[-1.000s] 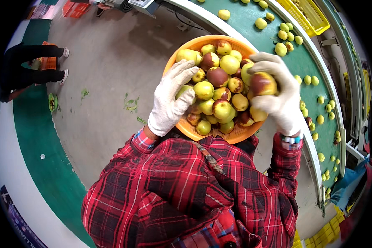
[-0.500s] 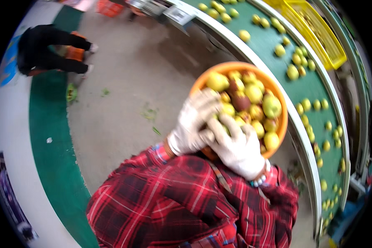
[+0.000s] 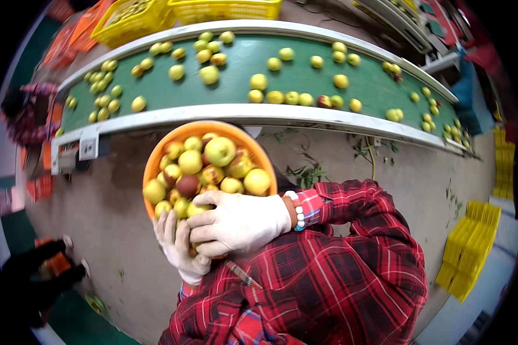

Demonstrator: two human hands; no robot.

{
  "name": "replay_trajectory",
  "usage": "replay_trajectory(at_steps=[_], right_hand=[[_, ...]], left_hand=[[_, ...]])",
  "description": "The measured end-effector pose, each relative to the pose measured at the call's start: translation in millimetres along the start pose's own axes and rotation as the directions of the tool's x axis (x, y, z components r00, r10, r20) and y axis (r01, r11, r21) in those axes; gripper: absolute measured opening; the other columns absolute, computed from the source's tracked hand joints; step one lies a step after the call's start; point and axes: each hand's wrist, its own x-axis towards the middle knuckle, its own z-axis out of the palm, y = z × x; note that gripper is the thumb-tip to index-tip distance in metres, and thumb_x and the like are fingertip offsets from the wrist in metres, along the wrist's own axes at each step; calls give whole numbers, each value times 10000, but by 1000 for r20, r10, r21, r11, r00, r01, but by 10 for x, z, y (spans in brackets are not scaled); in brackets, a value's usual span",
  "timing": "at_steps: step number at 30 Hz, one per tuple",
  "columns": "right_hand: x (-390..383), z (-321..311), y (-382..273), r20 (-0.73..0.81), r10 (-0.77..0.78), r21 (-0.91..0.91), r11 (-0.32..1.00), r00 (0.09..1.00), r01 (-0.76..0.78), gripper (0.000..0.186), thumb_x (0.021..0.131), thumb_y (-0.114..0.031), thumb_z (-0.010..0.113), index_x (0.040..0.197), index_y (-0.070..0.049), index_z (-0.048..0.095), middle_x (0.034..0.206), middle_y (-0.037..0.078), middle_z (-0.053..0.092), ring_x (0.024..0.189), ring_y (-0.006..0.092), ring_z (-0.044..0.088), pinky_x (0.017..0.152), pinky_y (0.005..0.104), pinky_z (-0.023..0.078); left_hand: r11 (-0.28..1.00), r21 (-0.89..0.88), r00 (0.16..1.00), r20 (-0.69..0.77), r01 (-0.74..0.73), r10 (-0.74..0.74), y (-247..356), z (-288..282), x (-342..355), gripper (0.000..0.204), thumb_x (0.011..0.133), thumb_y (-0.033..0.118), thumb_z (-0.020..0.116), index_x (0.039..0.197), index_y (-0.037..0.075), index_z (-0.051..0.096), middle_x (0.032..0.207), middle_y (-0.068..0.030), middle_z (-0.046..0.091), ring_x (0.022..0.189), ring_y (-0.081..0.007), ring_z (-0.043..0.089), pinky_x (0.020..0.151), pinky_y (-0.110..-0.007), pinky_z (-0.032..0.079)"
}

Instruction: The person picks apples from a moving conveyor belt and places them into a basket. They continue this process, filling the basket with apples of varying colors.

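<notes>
An orange basin (image 3: 250,135) full of yellow-green jujubes (image 3: 220,151), some with reddish-brown patches, is in front of my body, beside the conveyor's near rail. Both hands wear white gloves and rest over the basin's near side. My left hand (image 3: 181,244) is at the near left, its fingers stretched upward over the fruit and rim. My right hand (image 3: 242,221) comes in from the right, with fingers spread across the jujubes and touching the left hand's fingers. The near rim and the fruit under my palms are hidden.
A green conveyor belt (image 3: 305,69) with scattered jujubes runs across ahead, edged by white rails. Yellow crates (image 3: 227,11) stand beyond it; stacked yellow crates (image 3: 469,247) are at right. Two people are at the left. Leaves (image 3: 308,174) lie on the floor.
The view has turned right, so the conveyor now runs across ahead instead of along the right. The basin and my hands appear farther left. Both hands remain over the jujubes.
</notes>
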Motion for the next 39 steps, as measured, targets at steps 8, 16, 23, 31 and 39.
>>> replay_trajectory(at_steps=[8,16,23,31,39], right_hand=[[-1326,-839,470,-697,638,132,563,327,-816,204,840,23,707,1025,-62,722,1025,122,729,898,247,728,807,322,584],[-3119,-1426,1194,-808,579,112,-30,-109,-993,225,915,-216,733,1126,-150,776,1110,107,744,1016,288,723,897,373,566],[-3233,-1452,1582,-700,708,-292,-168,91,-941,242,862,-288,727,1077,-181,756,1039,124,707,1028,342,694,874,441,569],[-3232,-1482,1455,-803,596,133,143,-22,-981,253,907,-250,739,1092,-77,743,960,104,721,876,243,720,784,351,565],[-4190,-1952,472,-563,534,826,350,-631,-442,293,999,-325,637,981,-45,723,790,62,668,549,128,613,444,220,415]], left_hand=[[991,-5,966,223,-132,130,127,256,281,368,939,416,684,1190,147,677,1356,-208,590,1290,-450,559,1180,-642,303],[996,22,975,206,-88,82,326,366,278,304,911,300,710,1158,129,664,1343,-208,597,1240,-456,591,1163,-645,323],[992,18,970,210,-125,119,445,480,273,358,990,324,639,1281,117,615,1380,-246,592,1265,-455,578,1163,-649,321],[990,64,973,204,-125,110,510,601,109,408,1036,305,568,1404,129,547,1422,-256,566,1312,-448,557,1161,-651,338],[990,44,973,194,-133,123,477,700,5,443,1031,299,559,1440,131,538,1448,-248,549,1333,-474,529,1147,-664,358]])
